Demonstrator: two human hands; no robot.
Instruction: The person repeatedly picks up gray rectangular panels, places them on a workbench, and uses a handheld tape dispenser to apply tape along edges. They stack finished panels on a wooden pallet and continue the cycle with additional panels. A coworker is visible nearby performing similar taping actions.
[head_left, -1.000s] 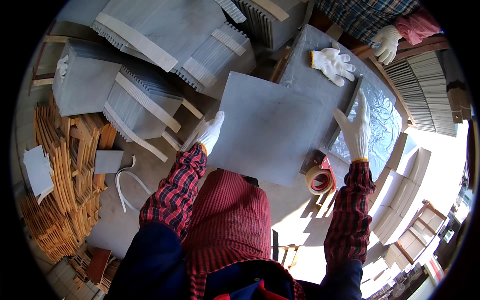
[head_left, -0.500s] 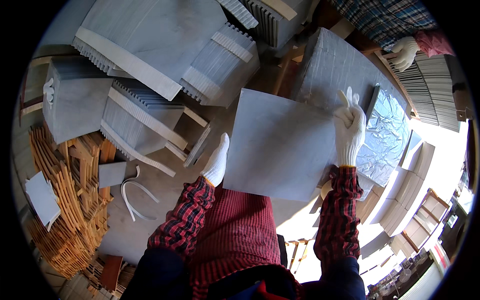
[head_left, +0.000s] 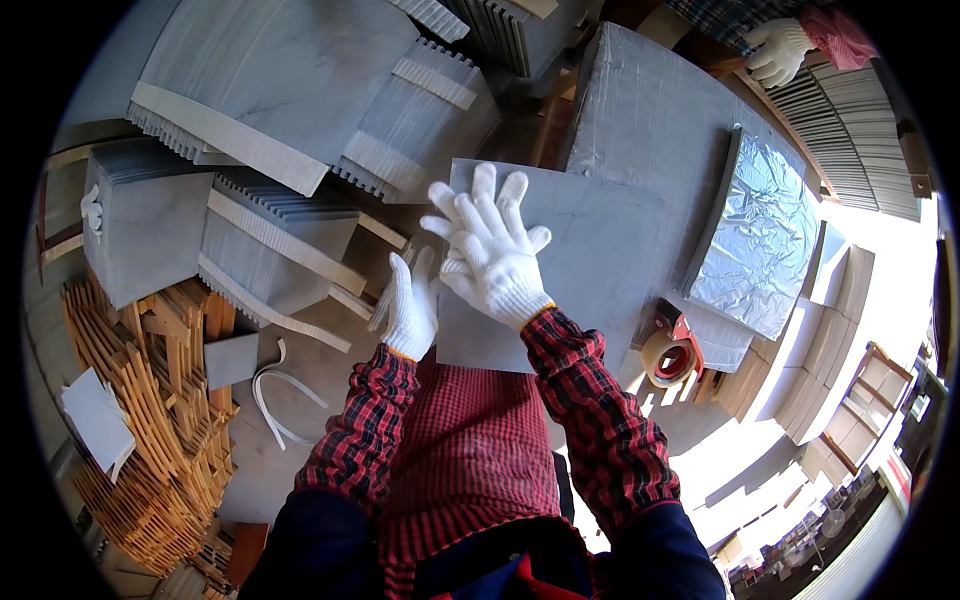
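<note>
the roughly square grey panel (head_left: 590,265) lies below the right hand (head_left: 497,275) and just right of the left hand (head_left: 408,312); no clear long axis. the right hand is nearer, partly curled, apparently gripping a loose white glove (head_left: 486,192) whose fingers point away from the body. the left hand is partly open, no grip visible; contact with the panel edge cannot be told. no labels or writing are legible.

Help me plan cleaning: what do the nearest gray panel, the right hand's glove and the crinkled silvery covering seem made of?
Gray panel: perhaps ceramic or stone; matte, smooth, faintly mottled.
Right hand's glove: probably knitted cotton or blend; matte, ribbed cuff.
Silvery covering: likely plastic film or foil; glossy, bright creases.
</note>
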